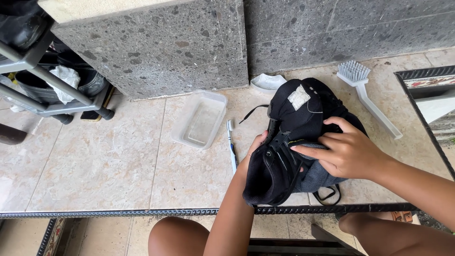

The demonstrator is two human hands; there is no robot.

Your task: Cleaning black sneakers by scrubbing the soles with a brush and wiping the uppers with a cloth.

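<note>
You had the black shoe point(289, 142) between both hands on the tiled floor point(104, 161), close to your knees, its long axis running from the toe near you up and away toward the stone wall point(332, 28). Your left hand point(256, 144) was tucked under the shoe's left flank — only the thumb and the edge of the palm showed, so you could not tell from here how far that grip was closed, though it was plainly touching the shoe. Your right hand point(346, 151) lay over the shoe from the right, fingers point(313, 149) curled loosely and pressed onto the laces and a grey cloth point(317, 175) bunched against the shoe's side; that hand sat more fully on the shoe, the nearer of the two to the tongue. A pale, roughly square label point(299, 97) sat on the inside of the tongue at the far end. A toothbrush point(231, 144) lay just left of the shoe, parallel to it, with a clear plastic tub point(199, 118) beyond it. A white long-handled scrub brush point(369, 95) lay to the right — well apart from your grip — and a small white dish point(268, 81) rested by the wall.
</note>
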